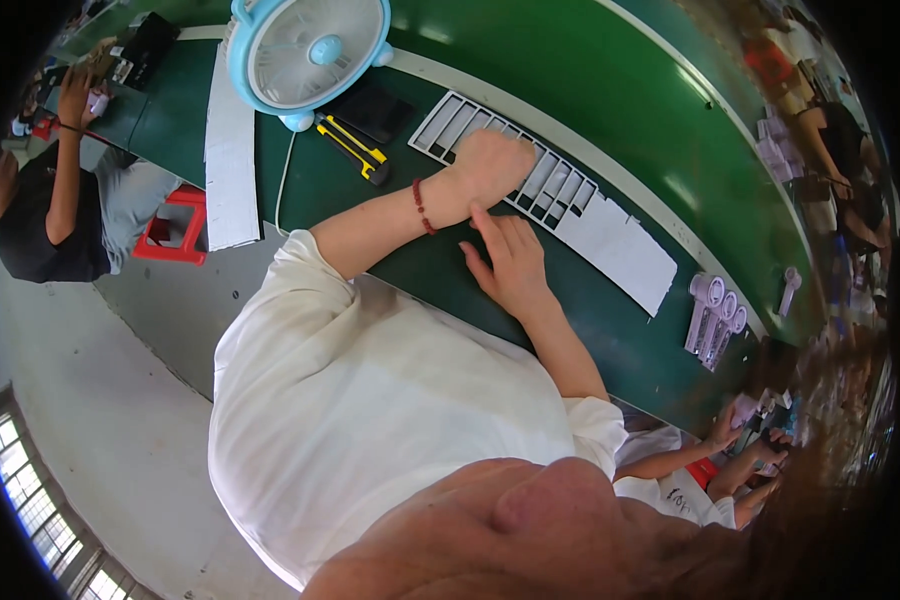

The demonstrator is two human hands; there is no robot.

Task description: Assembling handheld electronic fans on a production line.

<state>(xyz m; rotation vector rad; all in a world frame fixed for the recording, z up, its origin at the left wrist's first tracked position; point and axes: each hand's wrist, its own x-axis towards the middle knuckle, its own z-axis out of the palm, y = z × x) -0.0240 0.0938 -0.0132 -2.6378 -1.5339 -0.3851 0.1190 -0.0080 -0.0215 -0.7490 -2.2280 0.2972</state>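
Note:
My left hand (492, 165), with a dark red bead bracelet (423, 208) at the wrist, is curled over a long grey-white slotted tray (448, 122). Its fingers bend down out of sight, so what they hold, if anything, is hidden. Just nearer to me, my right hand (515, 262) has its fingers stretched and its thumb apart, with nothing seen in it. Its index fingertip meets the heel of my left hand. A torn-edged white sheet (625, 250) lies at the tray's right end. The tray's slots look mostly dark or pale inside.
On the green table (420, 270) stand a blue fan (310, 50) and several pale purple handheld fans (712, 315). A yellow-black utility knife (352, 148), a dark flat object (375, 110) and a white board (232, 150) lie left. Co-workers sit at both sides; a red stool (175, 228) is left.

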